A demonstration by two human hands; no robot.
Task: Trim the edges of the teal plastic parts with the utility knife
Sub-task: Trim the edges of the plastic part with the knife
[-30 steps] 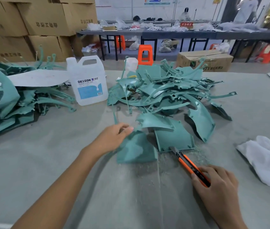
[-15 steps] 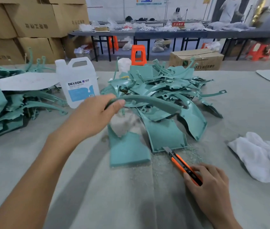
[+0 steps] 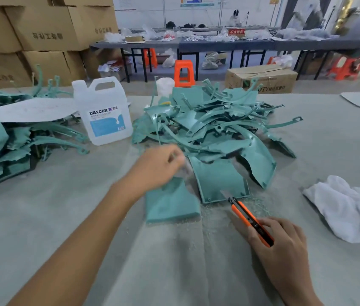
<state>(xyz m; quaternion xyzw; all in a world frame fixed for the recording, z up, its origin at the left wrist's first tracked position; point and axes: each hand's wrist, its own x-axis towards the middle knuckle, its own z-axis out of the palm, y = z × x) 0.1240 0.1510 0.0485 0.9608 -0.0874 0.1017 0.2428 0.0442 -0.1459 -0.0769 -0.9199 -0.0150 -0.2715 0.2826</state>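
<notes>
Teal plastic parts (image 3: 214, 127) lie heaped at the centre of the grey table (image 3: 42, 217), a second heap (image 3: 2, 146) at the frame's left edge. A white jug (image 3: 104, 111) stands between the heaps; a white cloth (image 3: 346, 208) lies at the right. The left hand (image 3: 157, 166), blurred, has curled fingers at the top of a flat teal piece (image 3: 172, 206) below the pile; whether it holds anything cannot be told. The right hand (image 3: 282, 246), lower right, grips the orange utility knife (image 3: 252, 219), blade out.
</notes>
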